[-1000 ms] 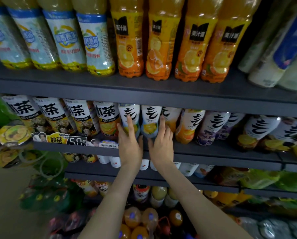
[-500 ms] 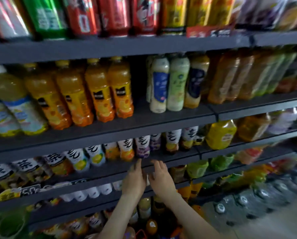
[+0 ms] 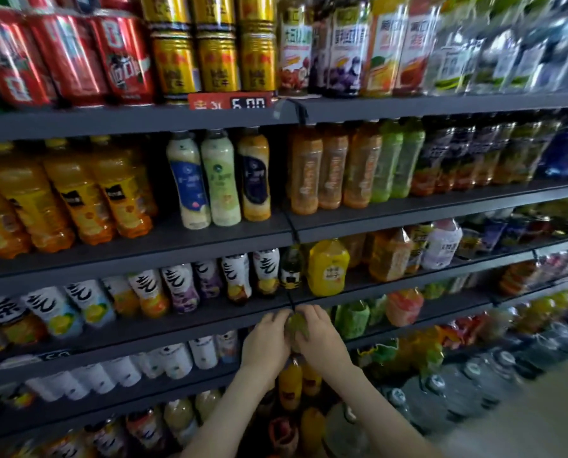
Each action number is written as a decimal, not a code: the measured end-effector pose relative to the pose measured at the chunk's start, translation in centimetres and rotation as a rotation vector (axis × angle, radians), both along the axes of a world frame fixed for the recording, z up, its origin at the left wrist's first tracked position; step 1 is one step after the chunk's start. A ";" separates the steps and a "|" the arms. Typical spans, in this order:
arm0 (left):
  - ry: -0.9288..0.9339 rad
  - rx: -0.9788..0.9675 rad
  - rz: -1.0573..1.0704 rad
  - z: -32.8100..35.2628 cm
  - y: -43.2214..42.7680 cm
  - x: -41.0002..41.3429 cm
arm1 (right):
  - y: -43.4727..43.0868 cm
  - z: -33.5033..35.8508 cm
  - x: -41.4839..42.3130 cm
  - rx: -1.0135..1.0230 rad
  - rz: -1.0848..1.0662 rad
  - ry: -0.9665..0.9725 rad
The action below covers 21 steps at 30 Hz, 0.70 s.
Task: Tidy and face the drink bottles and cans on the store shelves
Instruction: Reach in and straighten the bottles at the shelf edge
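Item in hand: green-labelled bottle [image 3: 296, 327], upright as far as can be told, and mostly hidden between the two hands. It stands at the front of the shelf just under the row of white-labelled bottles [image 3: 236, 279], close to the seam where two shelf bays meet. The label is blurred and its print cannot be read.

Left hand [image 3: 265, 342] grips the bottle from its left side and right hand [image 3: 322, 340] from its right. The fingers of both hands are bent round the body, with the fingertips close together near the top of the visible part. The thumbs are not clearly visible.

Step, judged: facing this one bottle, either turning it so the label looks out to the aisle or squaring it to the front edge. The rest of the bay looks largely in line, so the task appears to be partway through.

The next move calls for a small twist about the bottle's own axis with both hands, with little lift, since the shelf lip [image 3: 177, 328] above sits low over the bottle top. It then needs seating level with the green-wrapped bottles [image 3: 352, 320] just beside it on the right, without nudging them. The small white bottles [image 3: 206, 352] to the left stand a little apart.

Pose: left forearm [image 3: 229, 414] and right forearm [image 3: 368, 401] rise from the bottom of the view and converge on the bottle, backs of the hands toward the camera. Orange bottles [image 3: 290, 385] on the next shelf down show in the gap between the wrists
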<state>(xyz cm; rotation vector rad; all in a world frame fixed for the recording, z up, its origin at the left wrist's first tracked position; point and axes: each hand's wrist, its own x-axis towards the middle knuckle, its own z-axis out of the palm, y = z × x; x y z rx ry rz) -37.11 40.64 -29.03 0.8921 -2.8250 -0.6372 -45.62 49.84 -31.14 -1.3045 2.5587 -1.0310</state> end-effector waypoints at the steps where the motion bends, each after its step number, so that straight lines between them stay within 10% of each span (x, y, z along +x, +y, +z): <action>1: 0.004 -0.006 0.002 0.2 0.6 -0.8 | 0.7 0.3 -1.0 -0.012 0.004 0.014; 21: 0.004 -0.049 -0.158 -1.2 10.3 -27.2 | 14.0 -0.8 -25.9 0.050 -0.304 -0.052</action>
